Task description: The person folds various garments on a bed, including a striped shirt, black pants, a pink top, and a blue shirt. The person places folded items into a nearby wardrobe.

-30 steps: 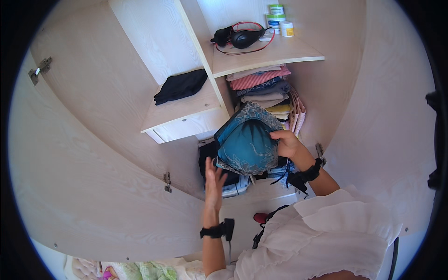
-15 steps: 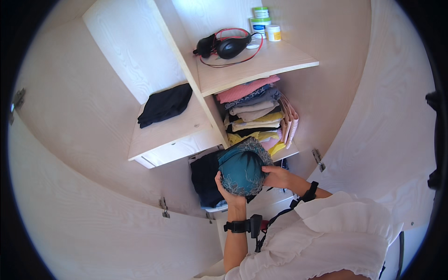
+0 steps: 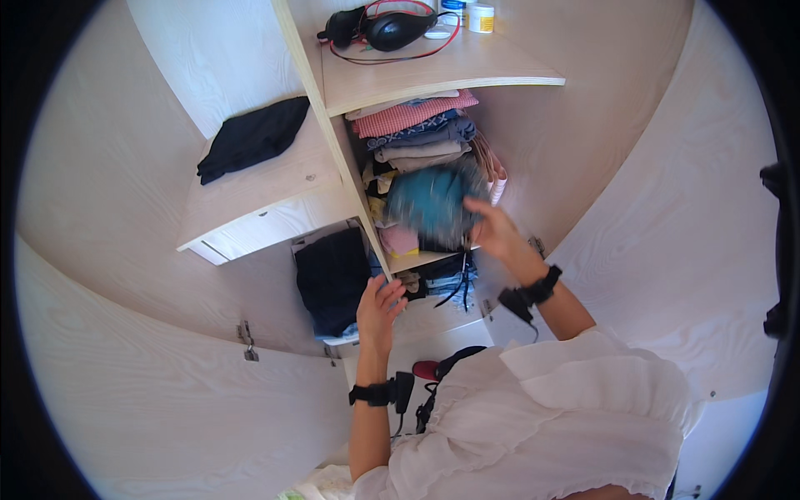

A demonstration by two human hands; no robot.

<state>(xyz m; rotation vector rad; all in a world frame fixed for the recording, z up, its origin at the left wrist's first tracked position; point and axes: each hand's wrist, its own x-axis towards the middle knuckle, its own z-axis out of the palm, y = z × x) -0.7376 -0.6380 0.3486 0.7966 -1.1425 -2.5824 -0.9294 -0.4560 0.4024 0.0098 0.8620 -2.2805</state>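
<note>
A teal bra (image 3: 429, 200) with grey lace trim, blurred by motion, is in front of a stack of folded clothes (image 3: 414, 127) on the middle shelf. My right hand (image 3: 497, 232) grips it at its right edge, and thin black straps (image 3: 460, 283) dangle below. Lower left of the bra, apart from it, my left hand (image 3: 380, 310) is raised with fingers spread and nothing in it. It is nearest to the dark folded clothes (image 3: 333, 277) in the lower compartment. Both wrists wear black bands with small devices.
The upper shelf (image 3: 508, 73) holds black, rounded objects with a red cord (image 3: 398, 31) and a white jar (image 3: 481, 18). Black folded cloth (image 3: 254, 137) lies atop a drawer unit (image 3: 279, 218) at left. A vertical divider (image 3: 321, 117) and opened doors (image 3: 192, 392) border the reach.
My left hand has let go of the bra and moved down-left. My right hand has carried the bra up to the folded stack. The view has shifted, so the shelves sit higher.
</note>
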